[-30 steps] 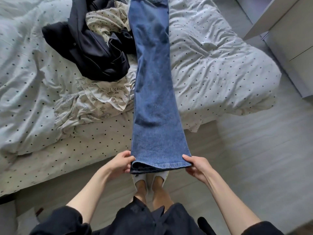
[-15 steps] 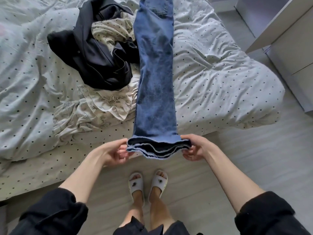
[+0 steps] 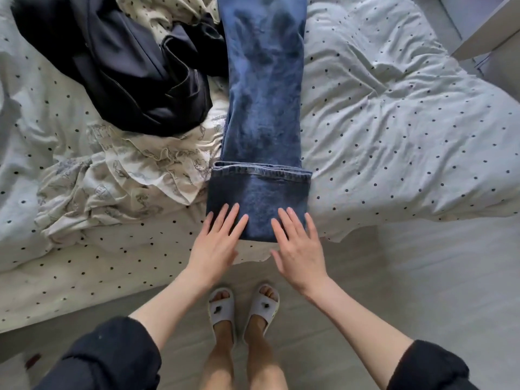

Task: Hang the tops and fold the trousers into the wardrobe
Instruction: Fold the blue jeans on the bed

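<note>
Blue jeans lie lengthwise on the bed, legs stacked, with the hem end folded up over the legs near the bed's edge. My left hand lies flat, fingers straight, on the left part of that fold. My right hand lies flat on its right part. A black garment is crumpled to the left of the jeans. A cream printed top is bunched under and below it.
The bed has a white duvet with black dots, rumpled on both sides. A white cabinet stands at the upper right. My feet in white slippers stand on the pale floor by the bed's edge.
The hems that both hands pinched over the floor have been lifted and folded up onto the jeans. Both hands let go and now lie flat on the fold.
</note>
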Demonstrator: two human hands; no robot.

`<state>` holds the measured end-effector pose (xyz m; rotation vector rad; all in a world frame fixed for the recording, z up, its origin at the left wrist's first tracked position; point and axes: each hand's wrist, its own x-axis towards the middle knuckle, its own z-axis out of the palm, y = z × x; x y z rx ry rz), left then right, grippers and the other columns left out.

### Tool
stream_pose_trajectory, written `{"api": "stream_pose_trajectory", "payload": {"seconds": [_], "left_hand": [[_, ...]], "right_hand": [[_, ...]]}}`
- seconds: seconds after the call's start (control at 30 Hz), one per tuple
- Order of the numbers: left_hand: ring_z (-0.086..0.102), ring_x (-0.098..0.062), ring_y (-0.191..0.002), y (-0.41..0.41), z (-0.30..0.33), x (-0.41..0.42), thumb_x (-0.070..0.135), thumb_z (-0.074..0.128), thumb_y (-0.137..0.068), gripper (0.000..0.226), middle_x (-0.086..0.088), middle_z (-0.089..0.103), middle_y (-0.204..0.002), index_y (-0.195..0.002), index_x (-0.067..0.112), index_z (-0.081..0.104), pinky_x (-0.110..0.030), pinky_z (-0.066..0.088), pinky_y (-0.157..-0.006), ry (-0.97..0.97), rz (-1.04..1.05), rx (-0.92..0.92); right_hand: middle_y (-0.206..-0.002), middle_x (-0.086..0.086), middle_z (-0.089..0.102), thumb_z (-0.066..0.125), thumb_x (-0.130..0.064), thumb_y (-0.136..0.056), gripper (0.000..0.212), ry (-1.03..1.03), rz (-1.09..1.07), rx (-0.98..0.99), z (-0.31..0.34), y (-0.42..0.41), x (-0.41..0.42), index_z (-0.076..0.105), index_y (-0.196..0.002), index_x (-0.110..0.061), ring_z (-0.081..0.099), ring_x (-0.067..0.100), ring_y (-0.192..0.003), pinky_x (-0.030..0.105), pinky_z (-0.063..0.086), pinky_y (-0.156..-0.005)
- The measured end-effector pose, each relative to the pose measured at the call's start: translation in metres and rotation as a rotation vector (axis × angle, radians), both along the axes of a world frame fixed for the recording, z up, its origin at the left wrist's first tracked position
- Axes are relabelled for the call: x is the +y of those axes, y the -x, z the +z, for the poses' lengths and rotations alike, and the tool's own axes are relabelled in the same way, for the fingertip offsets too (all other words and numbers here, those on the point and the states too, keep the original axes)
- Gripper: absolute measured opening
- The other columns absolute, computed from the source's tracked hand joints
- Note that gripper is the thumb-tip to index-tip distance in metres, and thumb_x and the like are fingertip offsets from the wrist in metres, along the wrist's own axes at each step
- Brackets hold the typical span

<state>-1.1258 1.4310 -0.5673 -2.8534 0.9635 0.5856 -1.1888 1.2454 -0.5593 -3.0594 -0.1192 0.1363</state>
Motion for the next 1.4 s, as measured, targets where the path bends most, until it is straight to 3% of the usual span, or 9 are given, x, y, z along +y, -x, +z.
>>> {"api": "stream_pose_trajectory", "payload": {"seconds": [0.1,0.23,0.47,0.63,0.73,0.93,1.1,1.23,1.4], "left_hand": [[0.041,-0.034,-0.132,-0.002,-0.016,0.002,0.011,0.073,-0.074,0.071,-0.015,0.039,-0.146,-0.140,0.012,0.045,-0.050,0.035,-0.107,0.080,-0.069,-0.201],[0.054,-0.035,-0.121,-0.012,-0.029,0.001,0.002,0.041,-0.085,0.048,-0.017,0.052,-0.135,-0.130,0.009,0.057,-0.051,0.044,-0.098,0.133,-0.142,-0.382],[0.066,-0.033,-0.102,-0.006,-0.007,-0.001,-0.004,0.035,-0.080,0.046,-0.018,0.066,-0.116,-0.111,0.002,0.068,-0.046,0.054,-0.084,0.187,-0.133,-0.406],[0.069,-0.034,-0.092,-0.004,0.045,-0.003,-0.018,0.075,-0.050,0.052,-0.017,0.070,-0.105,-0.099,0.000,0.072,-0.049,0.056,-0.076,0.320,-0.029,-0.268],[0.072,-0.024,-0.081,-0.007,0.076,-0.006,-0.014,0.079,-0.036,0.055,-0.009,0.074,-0.091,-0.088,0.005,0.073,-0.038,0.058,-0.069,0.400,-0.016,-0.201],[0.066,-0.025,-0.064,-0.070,0.125,-0.025,0.009,0.045,-0.066,0.034,-0.006,0.068,-0.075,-0.090,0.005,0.069,-0.031,0.053,-0.059,0.454,0.002,-0.248],[0.063,-0.031,-0.081,-0.133,0.137,-0.051,-0.007,0.063,-0.065,0.038,-0.012,0.065,-0.090,-0.101,0.003,0.066,-0.037,0.047,-0.076,0.485,0.047,-0.458],[0.059,-0.038,-0.108,-0.170,0.124,-0.070,-0.002,0.042,-0.078,0.039,-0.021,0.062,-0.115,-0.109,0.002,0.066,-0.048,0.047,-0.092,0.432,0.029,-0.574],[0.050,-0.035,-0.125,-0.167,0.077,-0.072,0.017,0.080,-0.062,0.061,-0.018,0.052,-0.135,-0.121,0.009,0.064,-0.058,0.042,-0.098,0.128,-0.110,-0.356]], "right_hand": [[-0.140,0.015,0.048,0.073,-0.024,-0.073,0.065,0.118,0.013,0.009,-0.022,0.004,0.003,0.053,-0.133,-0.006,0.047,0.026,-0.130,0.050,0.041,-0.103],[-0.134,0.013,0.055,0.039,-0.006,-0.087,0.046,0.171,0.042,-0.102,-0.039,-0.010,-0.005,0.058,-0.128,-0.007,0.055,0.022,-0.122,0.048,0.045,-0.100],[-0.107,0.012,0.070,0.043,0.002,-0.084,0.034,0.116,0.071,-0.170,-0.014,-0.016,-0.008,0.072,-0.102,-0.004,0.067,0.022,-0.101,0.047,0.048,-0.096],[-0.094,0.006,0.073,0.066,0.001,-0.070,0.019,0.033,0.068,-0.110,0.039,-0.012,-0.017,0.073,-0.085,-0.009,0.070,0.018,-0.089,0.042,0.051,-0.092],[-0.072,0.000,0.070,0.080,0.000,-0.051,0.026,-0.061,0.010,-0.009,0.070,-0.015,-0.027,0.069,-0.070,-0.013,0.067,0.017,-0.068,0.034,0.054,-0.086],[-0.102,0.010,0.065,0.046,-0.007,-0.088,0.026,-0.178,-0.076,0.055,0.116,-0.079,-0.058,0.061,-0.109,-0.008,0.058,0.030,-0.095,0.032,0.036,-0.082],[-0.105,0.011,0.065,0.046,-0.012,-0.091,0.022,-0.403,-0.349,-0.023,0.130,-0.143,-0.073,0.061,-0.107,-0.009,0.059,0.030,-0.095,0.032,0.037,-0.073],[-0.109,0.013,0.065,0.048,-0.015,-0.090,0.024,-0.488,-0.498,0.041,0.118,-0.208,-0.087,0.064,-0.108,-0.009,0.057,0.031,-0.102,0.035,0.043,-0.080],[-0.121,0.011,0.060,0.046,-0.015,-0.093,0.030,-0.582,-0.622,0.127,0.091,-0.274,-0.096,0.059,-0.120,-0.009,0.051,0.028,-0.115,0.033,0.038,-0.092]]}}
